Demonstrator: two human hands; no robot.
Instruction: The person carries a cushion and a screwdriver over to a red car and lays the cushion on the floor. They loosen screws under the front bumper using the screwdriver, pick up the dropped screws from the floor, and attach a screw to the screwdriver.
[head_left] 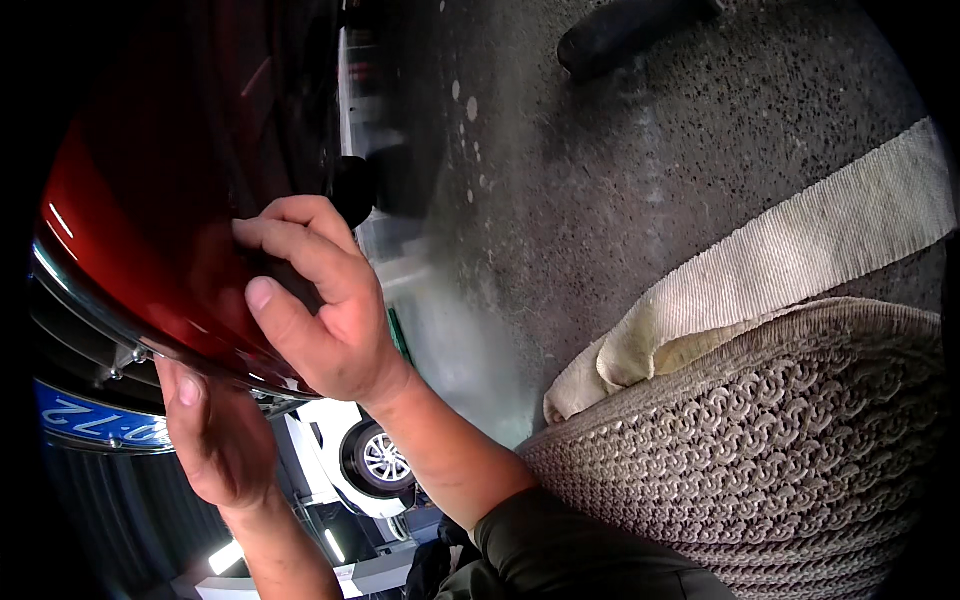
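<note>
A glossy red car body panel (120,230) fills the left, edged by chrome trim (90,310) above a dark grille and a blue plate (100,415). My right hand (310,300) rests its bent, spread fingers on the red panel near the trim. Below it, my left hand (215,440) reaches up to the underside of the chrome trim, thumb and index extended; its other fingers are mostly hidden. Neither hand shows a tool or loose object in it.
On the right are speckled dark ground (640,170), a beige fabric strap (770,240), a woven textured mat (730,430) and a black curved object (620,40). A white car (330,455) with a silver wheel stands behind my forearms, near ceiling lights at the bottom.
</note>
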